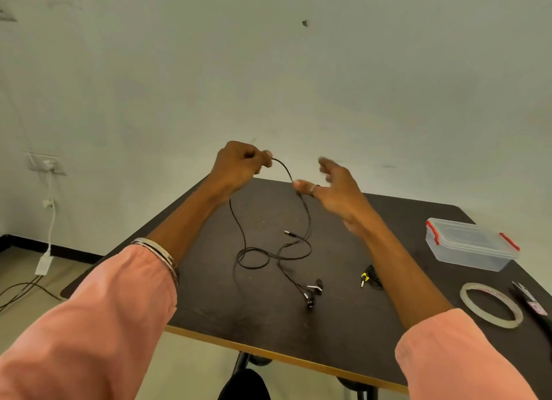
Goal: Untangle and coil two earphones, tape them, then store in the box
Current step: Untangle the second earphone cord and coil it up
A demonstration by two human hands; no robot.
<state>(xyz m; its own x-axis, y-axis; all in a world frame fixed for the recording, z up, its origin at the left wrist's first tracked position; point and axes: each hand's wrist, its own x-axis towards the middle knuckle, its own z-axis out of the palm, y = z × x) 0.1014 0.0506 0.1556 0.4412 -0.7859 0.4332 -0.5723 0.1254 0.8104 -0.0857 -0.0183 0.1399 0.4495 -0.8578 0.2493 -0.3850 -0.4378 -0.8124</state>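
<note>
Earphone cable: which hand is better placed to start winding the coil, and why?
Probably the right hand. Its fingers are spread and free, with the earphone cable draped by its thumb. The left hand already pinches the cable's raised end, so it suits anchoring while the slack hangs to the table.

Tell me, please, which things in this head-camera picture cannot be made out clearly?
- Second black earphone with the yellow plug: head view, mostly hidden behind the right forearm; coiled or not, unclear.
- Dark scissors-like tool: cut off by the right edge.
- Right hand: fingers motion-blurred; its hold on the thin black earphone cable is uncertain.
- Clear plastic box with red clips: contents indiscernible.
</note>
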